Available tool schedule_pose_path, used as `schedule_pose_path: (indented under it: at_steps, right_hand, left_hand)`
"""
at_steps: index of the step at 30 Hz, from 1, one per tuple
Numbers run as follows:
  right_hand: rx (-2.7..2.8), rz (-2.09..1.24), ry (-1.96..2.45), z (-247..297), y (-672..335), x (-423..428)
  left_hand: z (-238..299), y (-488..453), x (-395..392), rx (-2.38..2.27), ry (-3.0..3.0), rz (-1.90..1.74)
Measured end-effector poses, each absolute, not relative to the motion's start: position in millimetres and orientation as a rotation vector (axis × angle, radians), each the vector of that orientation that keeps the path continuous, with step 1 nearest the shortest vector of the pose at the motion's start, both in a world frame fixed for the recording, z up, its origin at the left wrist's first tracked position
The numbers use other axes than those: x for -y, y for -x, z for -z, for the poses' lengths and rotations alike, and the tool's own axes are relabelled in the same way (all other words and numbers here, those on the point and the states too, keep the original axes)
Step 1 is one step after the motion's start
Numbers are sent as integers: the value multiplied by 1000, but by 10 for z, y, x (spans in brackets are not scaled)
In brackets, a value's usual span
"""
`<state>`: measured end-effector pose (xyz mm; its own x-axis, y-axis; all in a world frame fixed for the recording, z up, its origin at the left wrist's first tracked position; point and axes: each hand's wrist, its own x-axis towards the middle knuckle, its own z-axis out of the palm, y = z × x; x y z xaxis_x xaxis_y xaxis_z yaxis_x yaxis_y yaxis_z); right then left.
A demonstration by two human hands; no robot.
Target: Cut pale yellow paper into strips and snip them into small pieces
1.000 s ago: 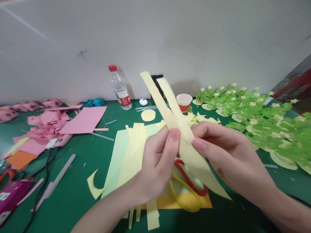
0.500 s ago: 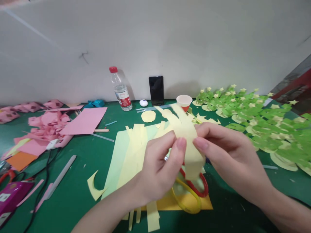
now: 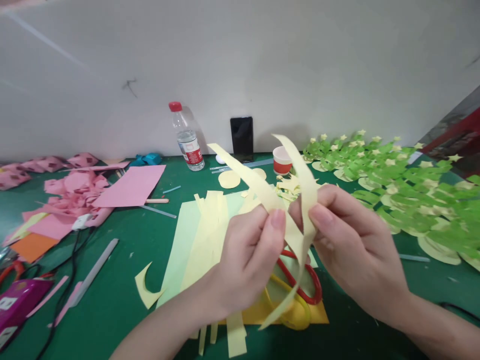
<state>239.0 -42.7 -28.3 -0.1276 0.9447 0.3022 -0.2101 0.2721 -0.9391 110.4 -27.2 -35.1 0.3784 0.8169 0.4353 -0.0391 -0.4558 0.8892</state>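
The green counter (image 3: 127, 295) looks the same as a second ago, with the pale green sheet (image 3: 180, 235) and the loose strips (image 3: 210, 215) lying as they were; the change is all in the work held above them. The left hand (image 3: 247, 255) and right hand (image 3: 345, 240) are a little apart, raised over the scissors (image 3: 317, 287). A second ago they held a broad pale yellow piece, split at its upper end; now the left strip (image 3: 247, 175) and right strip (image 3: 303, 172) spread wide and meet just below the fingers, a narrow tail curling down over the scissors' handles. The split seems to run further, though I cannot tell whether the two are fully separate. The left hand pinches the left strip, thumb on top; the right hand's thumb presses the right strip against curled fingers.
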Motion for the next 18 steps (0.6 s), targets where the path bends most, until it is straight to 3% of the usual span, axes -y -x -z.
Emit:
schedule_pose_path:
  at_steps: [5, 10, 18]
  right_hand:
    - [1484, -1059, 824, 202, -2429, 410]
    - [1461, -932, 887, 179, -2436, 386]
    - [1382, -1009, 918, 261, -2388, 407]
  left_hand:
    - [356, -1100, 234, -643, -1544, -1239]
    - [324, -1125, 237, -661, -1770, -1203]
    - [374, -1158, 250, -603, -1755, -1263]
